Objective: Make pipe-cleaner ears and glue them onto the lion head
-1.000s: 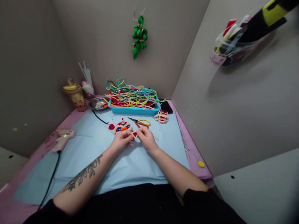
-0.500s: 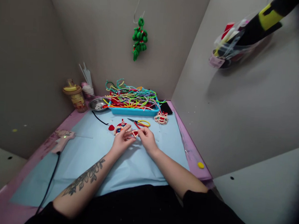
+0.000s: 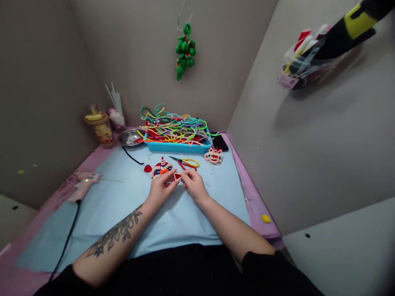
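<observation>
My left hand (image 3: 160,187) and my right hand (image 3: 192,185) meet over the pale blue mat (image 3: 120,206), both pinching a small red and white pipe-cleaner piece (image 3: 177,176) between their fingertips. Just beyond my left fingers lies a round pipe-cleaner figure (image 3: 162,168) in white, red, blue and orange. A small red piece (image 3: 147,168) sits to its left. Scissors with red and yellow handles (image 3: 187,162) lie right behind my hands.
A blue tray (image 3: 177,146) piled with coloured pipe cleaners stands at the back, a metal bowl (image 3: 130,137) and a lidded cup (image 3: 100,127) to its left. Another small figure (image 3: 213,155) lies back right. A glue gun (image 3: 83,183) with cord rests left. Grey walls enclose the booth.
Both hands have shifted slightly away from me with the small piece, and the fingers of my left hand have re-pinched it.
</observation>
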Available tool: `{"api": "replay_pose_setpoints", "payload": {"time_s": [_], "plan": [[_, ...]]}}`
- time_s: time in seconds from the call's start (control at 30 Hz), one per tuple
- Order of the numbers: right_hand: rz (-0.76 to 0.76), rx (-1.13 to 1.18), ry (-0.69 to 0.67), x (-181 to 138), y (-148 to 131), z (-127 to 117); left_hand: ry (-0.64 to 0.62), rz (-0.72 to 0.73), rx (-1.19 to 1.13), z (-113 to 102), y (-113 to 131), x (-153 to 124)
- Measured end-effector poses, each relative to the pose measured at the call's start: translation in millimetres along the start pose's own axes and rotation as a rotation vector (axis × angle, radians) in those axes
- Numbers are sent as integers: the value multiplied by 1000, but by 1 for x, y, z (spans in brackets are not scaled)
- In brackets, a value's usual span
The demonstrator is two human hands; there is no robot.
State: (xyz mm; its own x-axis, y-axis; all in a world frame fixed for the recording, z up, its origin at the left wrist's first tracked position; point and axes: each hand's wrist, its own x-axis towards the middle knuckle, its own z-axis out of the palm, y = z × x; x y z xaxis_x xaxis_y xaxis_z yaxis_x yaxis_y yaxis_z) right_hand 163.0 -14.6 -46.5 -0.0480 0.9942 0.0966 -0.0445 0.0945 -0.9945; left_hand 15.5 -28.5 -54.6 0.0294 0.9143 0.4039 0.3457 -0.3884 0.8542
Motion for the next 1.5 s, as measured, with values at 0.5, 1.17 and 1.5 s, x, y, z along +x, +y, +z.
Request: {"api": "replay_pose_setpoints", "payload": {"time_s": [0.5,1.17,1.5], "plan": [[143,227,-40,5,2,0,-13,71,76,-5,-3,2],[256,433,-94,8,0,-3,3,26,90,-5,-2,7],[180,358,-95,10,9,-1,5,-2,0,-4,2,8]]}}
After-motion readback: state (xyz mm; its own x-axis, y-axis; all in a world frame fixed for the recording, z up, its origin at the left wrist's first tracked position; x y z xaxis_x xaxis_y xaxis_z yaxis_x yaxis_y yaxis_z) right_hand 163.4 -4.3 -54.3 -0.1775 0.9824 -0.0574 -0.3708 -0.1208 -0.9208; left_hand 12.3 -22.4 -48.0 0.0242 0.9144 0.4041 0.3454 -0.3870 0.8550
